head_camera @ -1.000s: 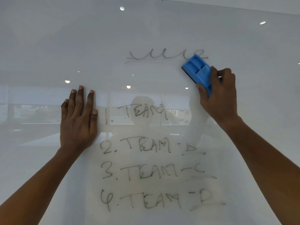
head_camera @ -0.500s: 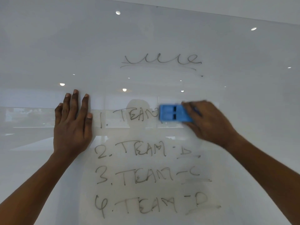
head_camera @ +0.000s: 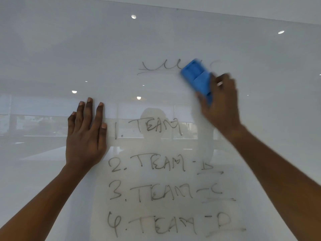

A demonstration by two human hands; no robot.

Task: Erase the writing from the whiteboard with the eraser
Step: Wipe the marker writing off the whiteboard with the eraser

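A glossy whiteboard (head_camera: 52,49) fills the view. Near the top middle runs a looped scribble (head_camera: 159,67) with an underline. Below it stand four numbered lines of writing (head_camera: 156,192), each reading TEAM, the lower three with a dash and a letter. My right hand (head_camera: 220,105) grips a blue eraser (head_camera: 197,78), which is blurred and pressed on the right end of the scribble. My left hand (head_camera: 86,134) lies flat on the board, fingers spread upward, just left of line 1.
The board's top edge (head_camera: 243,14) slants across the upper right, with wall above it. Ceiling lights, windows and a person's outline are reflected in the board's surface.
The eraser went from the scribble's right end down onto the end of line 1, then back up onto the scribble. The scribble's right end is now covered. My left hand stays flat.
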